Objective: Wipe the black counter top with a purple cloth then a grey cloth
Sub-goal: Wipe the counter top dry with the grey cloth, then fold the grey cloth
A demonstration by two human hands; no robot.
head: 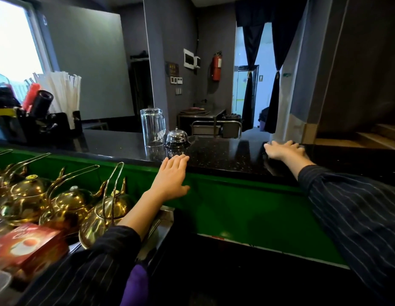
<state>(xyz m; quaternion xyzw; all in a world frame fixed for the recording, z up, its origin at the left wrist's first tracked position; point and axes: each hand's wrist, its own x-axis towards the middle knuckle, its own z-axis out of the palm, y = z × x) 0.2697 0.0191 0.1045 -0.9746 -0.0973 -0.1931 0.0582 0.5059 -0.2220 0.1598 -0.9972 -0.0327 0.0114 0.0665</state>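
Dim grey-walled bar room, with a black counter top [214, 151] running across the middle of the frame, speckled and glossy, and a green panel [225, 208] below its near edge. Left hand [171, 180] sits at centre, fingers straight and together, fingertips on the counter's near edge, palm down over the green panel, holding nothing. Right hand [282, 149] is further right, laid flat on the counter with fingers spread a bit; something dark seems to be under it, can't tell if that's the grey cloth. Purple cloth [135, 286] is at bottom centre, hanging by the left sleeve [81, 272], well away from both hands.

On the counter just above the left hand: an upside-down glass pitcher [152, 127] with white lettering I can't read, and right beside it a chrome call bell [177, 136]. Lower left has brass teapots [66, 204] and a red tea box [29, 246], script too blurry to make out. Fire extinguisher [216, 66] hangs on the back wall.
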